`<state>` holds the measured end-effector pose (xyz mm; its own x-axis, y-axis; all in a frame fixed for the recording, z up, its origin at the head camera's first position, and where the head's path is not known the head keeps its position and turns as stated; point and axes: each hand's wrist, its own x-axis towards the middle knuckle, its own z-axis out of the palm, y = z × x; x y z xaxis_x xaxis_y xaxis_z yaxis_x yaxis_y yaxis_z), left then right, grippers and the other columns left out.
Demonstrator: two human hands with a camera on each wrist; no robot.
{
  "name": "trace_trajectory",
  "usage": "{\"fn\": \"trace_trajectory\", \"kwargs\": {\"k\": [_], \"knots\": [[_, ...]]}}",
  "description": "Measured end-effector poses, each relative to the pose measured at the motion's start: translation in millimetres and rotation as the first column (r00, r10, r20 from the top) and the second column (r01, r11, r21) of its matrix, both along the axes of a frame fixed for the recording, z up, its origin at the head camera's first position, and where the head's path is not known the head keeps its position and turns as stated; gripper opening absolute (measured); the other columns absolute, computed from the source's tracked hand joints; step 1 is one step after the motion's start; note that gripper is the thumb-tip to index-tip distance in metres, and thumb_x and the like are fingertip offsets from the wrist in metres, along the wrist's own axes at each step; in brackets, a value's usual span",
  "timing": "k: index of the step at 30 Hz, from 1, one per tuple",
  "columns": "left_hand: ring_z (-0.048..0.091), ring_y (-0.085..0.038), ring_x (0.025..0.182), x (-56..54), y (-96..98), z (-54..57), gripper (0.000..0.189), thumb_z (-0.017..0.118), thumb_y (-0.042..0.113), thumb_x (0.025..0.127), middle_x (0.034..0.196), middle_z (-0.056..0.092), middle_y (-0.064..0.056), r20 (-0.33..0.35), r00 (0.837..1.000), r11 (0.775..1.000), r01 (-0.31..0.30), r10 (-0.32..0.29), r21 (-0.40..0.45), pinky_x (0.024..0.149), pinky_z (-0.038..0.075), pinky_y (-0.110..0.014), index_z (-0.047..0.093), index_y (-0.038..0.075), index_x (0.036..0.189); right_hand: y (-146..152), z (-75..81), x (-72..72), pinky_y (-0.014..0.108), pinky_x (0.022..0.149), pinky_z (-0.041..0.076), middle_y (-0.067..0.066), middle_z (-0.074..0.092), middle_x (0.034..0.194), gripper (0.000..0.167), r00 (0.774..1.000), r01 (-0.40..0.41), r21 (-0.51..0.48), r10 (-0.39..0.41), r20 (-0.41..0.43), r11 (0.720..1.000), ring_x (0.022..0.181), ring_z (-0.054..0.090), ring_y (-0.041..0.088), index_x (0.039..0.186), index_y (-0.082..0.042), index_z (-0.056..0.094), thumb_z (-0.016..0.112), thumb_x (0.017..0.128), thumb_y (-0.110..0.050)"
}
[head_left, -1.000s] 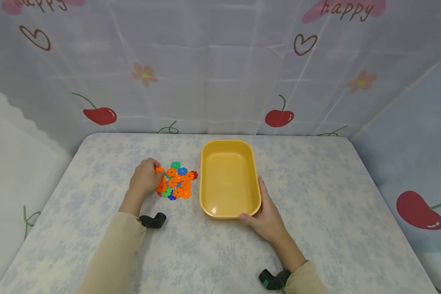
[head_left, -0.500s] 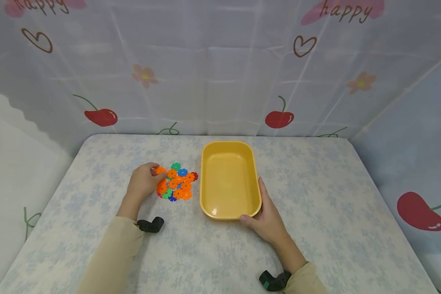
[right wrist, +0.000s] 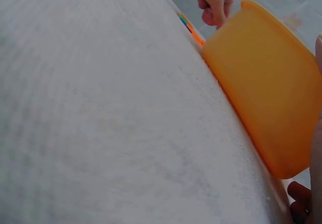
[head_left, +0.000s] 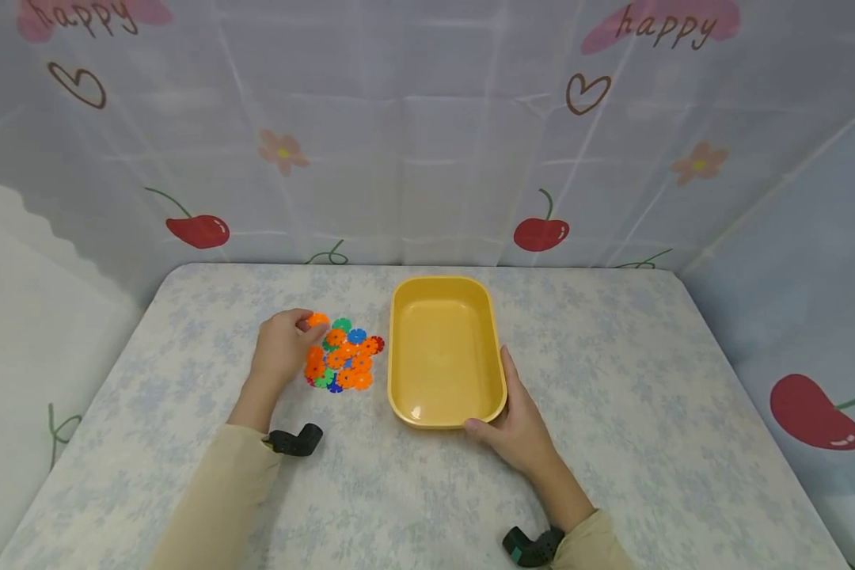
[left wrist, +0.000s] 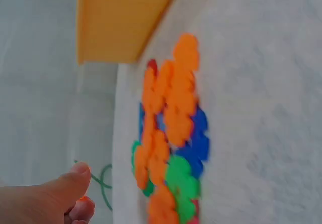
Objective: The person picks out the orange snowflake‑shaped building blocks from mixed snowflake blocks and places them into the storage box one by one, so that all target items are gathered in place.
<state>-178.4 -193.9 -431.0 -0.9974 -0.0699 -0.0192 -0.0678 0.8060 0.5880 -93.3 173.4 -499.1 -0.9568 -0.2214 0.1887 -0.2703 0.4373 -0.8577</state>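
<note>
L hand [head_left: 279,348] pinches orange disc [head_left: 318,320] at 10 o'clock of pile [head_left: 361,363]; R hand [head_left: 520,427] grips tray [head_left: 442,348] at 5 o'clock corner, prob. to steady it.

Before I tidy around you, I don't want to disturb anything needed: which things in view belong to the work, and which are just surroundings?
Seems to belong:
orange disc, pinched by the left hand
other coloured discs, in a cluster
yellow tray, held by the right hand

Just surroundings:
black wrist cameras, worn
patterned table
printed backdrop
</note>
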Motion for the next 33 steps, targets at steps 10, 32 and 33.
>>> {"fn": "trace_trajectory", "kwargs": {"k": [10,32,33], "knots": [[0.052,-0.024,0.076,-8.1,75.1,50.9,0.045,0.066,0.036,0.095,0.099,0.064,-0.008,-0.136,0.981,0.989,0.146,-0.141,0.031,0.061,0.044,-0.03,0.064,0.005,0.128,0.5,0.3,-0.2,0.041,0.118,0.029,0.0,0.012,0.167,0.127,1.0,-0.02,-0.019,0.02,0.001,1.0,0.15,0.028,0.024,0.159,-0.031,-0.006,0.088,0.073,-0.038],[0.063,-0.021,0.083,-62.6,190.6,25.3,0.032,0.07,0.032,0.093,0.103,0.07,-0.009,0.087,0.945,0.947,0.319,-0.315,-0.032,0.076,0.053,-0.034,0.07,0.007,0.113,-0.8,0.4,-1.6,0.056,0.114,0.032,0.0,0.016,0.166,0.127,1.0,0.019,0.024,-0.019,0.015,1.0,0.147,0.034,0.026,0.159,-0.032,-0.004,0.089,0.072,-0.032],[0.063,-0.022,0.085,-63.9,192.9,24.0,0.032,0.07,0.032,0.093,0.106,0.07,-0.009,0.099,0.944,0.947,0.32,-0.315,-0.038,0.078,0.054,-0.035,0.07,0.006,0.113,-0.6,0.5,-1.6,0.056,0.114,0.032,-0.001,0.015,0.166,0.127,1.0,0.019,0.021,-0.02,0.018,1.0,0.147,0.034,0.025,0.159,-0.033,-0.004,0.089,0.072,-0.031]]}}
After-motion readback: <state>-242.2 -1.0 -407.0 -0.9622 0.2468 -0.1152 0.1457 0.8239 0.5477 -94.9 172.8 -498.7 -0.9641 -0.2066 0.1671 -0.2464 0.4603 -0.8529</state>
